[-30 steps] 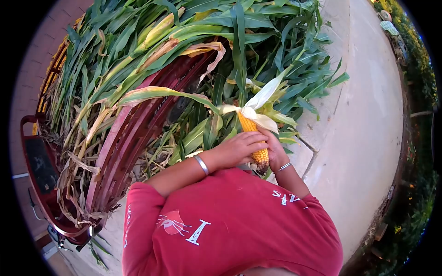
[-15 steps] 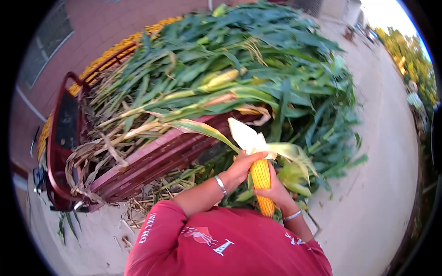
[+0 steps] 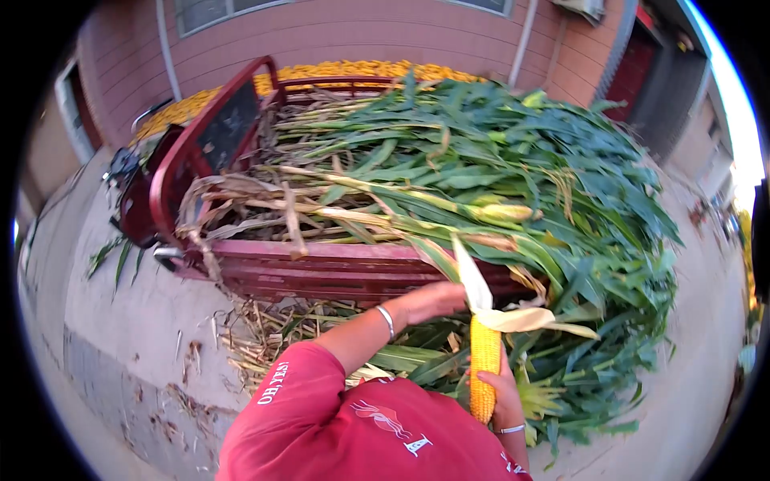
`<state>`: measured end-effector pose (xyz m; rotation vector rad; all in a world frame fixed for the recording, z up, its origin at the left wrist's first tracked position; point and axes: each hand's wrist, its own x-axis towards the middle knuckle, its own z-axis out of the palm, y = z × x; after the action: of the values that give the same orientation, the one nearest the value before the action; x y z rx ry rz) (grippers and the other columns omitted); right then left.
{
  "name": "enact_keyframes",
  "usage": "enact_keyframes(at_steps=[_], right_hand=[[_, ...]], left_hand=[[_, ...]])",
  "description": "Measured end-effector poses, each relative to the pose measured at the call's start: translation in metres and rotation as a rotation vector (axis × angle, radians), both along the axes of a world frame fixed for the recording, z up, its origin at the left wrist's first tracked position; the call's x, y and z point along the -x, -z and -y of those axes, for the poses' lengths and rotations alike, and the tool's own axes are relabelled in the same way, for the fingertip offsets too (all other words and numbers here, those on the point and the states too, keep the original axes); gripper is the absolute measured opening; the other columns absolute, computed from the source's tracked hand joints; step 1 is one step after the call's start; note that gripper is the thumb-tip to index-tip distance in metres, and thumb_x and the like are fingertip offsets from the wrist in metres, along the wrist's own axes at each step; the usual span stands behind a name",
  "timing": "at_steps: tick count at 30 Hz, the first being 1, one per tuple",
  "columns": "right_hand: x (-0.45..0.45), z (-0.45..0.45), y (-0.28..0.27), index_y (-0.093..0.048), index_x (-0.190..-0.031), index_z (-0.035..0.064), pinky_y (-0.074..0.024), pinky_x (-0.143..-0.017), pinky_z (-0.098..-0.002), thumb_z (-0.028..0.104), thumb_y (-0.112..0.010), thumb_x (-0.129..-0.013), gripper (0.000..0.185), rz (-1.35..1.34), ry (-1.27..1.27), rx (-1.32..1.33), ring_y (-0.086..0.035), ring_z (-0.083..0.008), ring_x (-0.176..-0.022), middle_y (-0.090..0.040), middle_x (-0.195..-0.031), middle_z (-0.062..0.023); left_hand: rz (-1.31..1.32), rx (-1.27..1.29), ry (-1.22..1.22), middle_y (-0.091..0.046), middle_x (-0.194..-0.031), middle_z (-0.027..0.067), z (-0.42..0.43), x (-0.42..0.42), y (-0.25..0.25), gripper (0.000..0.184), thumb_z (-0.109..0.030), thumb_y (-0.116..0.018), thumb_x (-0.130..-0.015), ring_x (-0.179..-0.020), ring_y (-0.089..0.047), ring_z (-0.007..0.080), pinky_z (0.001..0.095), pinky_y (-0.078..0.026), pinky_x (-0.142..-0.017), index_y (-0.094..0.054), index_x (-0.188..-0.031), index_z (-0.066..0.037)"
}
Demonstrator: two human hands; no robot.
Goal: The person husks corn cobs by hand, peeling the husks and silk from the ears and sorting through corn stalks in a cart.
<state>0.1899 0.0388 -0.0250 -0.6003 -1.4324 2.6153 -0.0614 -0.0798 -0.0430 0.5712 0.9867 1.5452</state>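
The ear of corn [image 3: 484, 353], right of centre low in the frame, stands upright in the person's right hand [image 3: 507, 390], which is wrapped around its lower part. That low grip looks meant to steady the cob while leaving its upper end free. Up there, pale husk [image 3: 472, 276] is peeled back, one strip pointing up and others flaring right, so the yellow kernels show bare. The left hand [image 3: 437, 302] reaches in at the husk from the left, apart from the right one; its fingertips are hidden behind the leaf, so I can't tell whether they pinch it.

Behind, across the middle, a maroon cart [image 3: 337, 255] carries leafy stalks [image 3: 457, 152], heaped lengthwise, I'd guess to fit the bed; many spill over at the right, within easy reach. Yellow cobs [image 3: 353, 70] lie along the wall [image 3: 321, 40] at the top.
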Motion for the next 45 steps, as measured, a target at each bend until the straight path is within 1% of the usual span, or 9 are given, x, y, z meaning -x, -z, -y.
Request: enact_keyframes(at_steps=[6,10,14,21,25,31,37,43,45], right_hand=[[0.06,0.03,0.002,-0.013,-0.149,0.0188,-0.0556,-0.062,-0.0344,-0.012,-0.062,-0.071,0.097,0.088,-0.148,-0.294,-0.061,-0.024,-0.078,-0.05,-0.119,-0.0148],[0.1,0.051,0.006,-0.013,-0.149,0.0173,-0.0544,-0.063,-0.0334,-0.013,-0.061,-0.068,0.099,0.034,-0.308,-0.412,-0.057,-0.0237,-0.091,-0.043,-0.128,-0.014],[0.129,0.079,-0.018,-0.011,-0.15,0.0105,-0.0497,-0.084,-0.0356,-0.011,-0.062,-0.065,0.101,-0.027,-0.508,-0.564,-0.049,-0.0261,-0.113,-0.039,-0.134,-0.0146],[0.153,0.107,-0.024,-0.009,-0.148,0.0044,-0.0392,-0.099,-0.0373,-0.003,-0.066,-0.063,0.102,-0.234,-0.735,-0.892,-0.047,-0.0275,-0.119,-0.04,-0.135,-0.0188],[0.153,0.107,-0.031,-0.009,-0.149,0.008,-0.0437,-0.092,-0.0361,-0.002,-0.065,-0.064,0.103,-0.29,-0.839,-0.946,-0.053,-0.0249,-0.106,-0.042,-0.131,-0.0158],[0.15,0.083,-0.027,-0.019,-0.142,0.005,-0.0533,-0.077,-0.0354,-0.006,-0.066,-0.067,0.089,-0.011,-1.052,-0.294,-0.063,-0.0212,-0.085,-0.053,-0.114,-0.0171],[0.147,0.082,0.003,-0.038,-0.127,0.0021,-0.0517,-0.078,-0.0359,0.001,-0.074,-0.066,0.071,-0.154,-0.806,-0.661,-0.063,-0.023,-0.088,-0.06,-0.103,-0.0129],[0.153,0.076,-0.034,-0.046,-0.114,0.0023,-0.0501,-0.07,-0.043,0.022,-0.078,-0.066,0.061,-0.259,-0.545,-1.297,-0.063,-0.0392,-0.082,-0.063,-0.089,-0.021],[0.157,0.074,-0.048,-0.047,-0.111,0.0043,-0.0495,-0.069,-0.0452,0.024,-0.077,-0.068,0.057,-0.245,-0.501,-1.361,-0.061,-0.0429,-0.083,-0.063,-0.087,-0.0227]], left_hand=[[-0.17,-0.169,-0.291,-0.059,-0.114,0.0048,0.009,-0.045,0.011,0.052,-0.021,-0.073,-0.079,-0.109,-0.054,0.0155,0.0294,-0.042,-0.096,-0.053,-0.124,-0.003],[-0.025,-0.014,-0.705,-0.063,-0.104,0.0062,0.029,-0.035,0.01,0.047,-0.02,-0.073,-0.076,-0.096,-0.059,0.0156,0.0306,-0.047,-0.085,-0.058,-0.117,-0.004],[0.109,-0.007,-0.86,-0.064,-0.091,0.0036,0.073,-0.027,-0.014,0.043,-0.031,-0.072,-0.08,-0.086,-0.06,0.0147,0.0303,-0.047,-0.08,-0.059,-0.112,-0.006],[-0.038,0.054,-0.989,-0.064,-0.099,0.0077,0.129,0.004,0.004,0.048,-0.039,-0.066,-0.082,-0.091,-0.061,0.0179,0.0317,-0.046,-0.084,-0.06,-0.113,-0.003],[-0.17,0.039,-0.79,-0.064,-0.107,0.0096,0.166,0.013,0.002,0.043,-0.033,-0.063,-0.085,-0.099,-0.061,0.0183,0.0311,-0.045,-0.089,-0.06,-0.115,-0.001],[-0.356,-0.202,-0.578,-0.064,-0.09,0.008,0.175,-0.003,-0.055,0.027,-0.023,-0.059,-0.089,-0.085,-0.063,0.0164,0.0313,-0.049,-0.079,-0.059,-0.102,0.001],[-0.124,0.041,-0.873,-0.047,-0.061,0.0005,0.147,-0.002,-0.084,0.029,-0.03,-0.055,-0.093,-0.053,-0.052,0.014,0.0312,-0.047,-0.054,-0.048,-0.078,-0.006],[-0.285,-0.1,-0.686,-0.062,-0.073,0.0083,0.146,0.022,-0.107,0.028,-0.024,-0.052,-0.095,-0.079,-0.063,0.016,0.0303,-0.051,-0.075,-0.056,-0.077,-0.003],[-0.335,-0.149,-0.721,-0.057,-0.065,0.0029,0.143,0.018,-0.116,0.026,-0.023,-0.054,-0.095,-0.061,-0.055,0.0125,0.0275,-0.046,-0.06,-0.053,-0.075,-0.006]])
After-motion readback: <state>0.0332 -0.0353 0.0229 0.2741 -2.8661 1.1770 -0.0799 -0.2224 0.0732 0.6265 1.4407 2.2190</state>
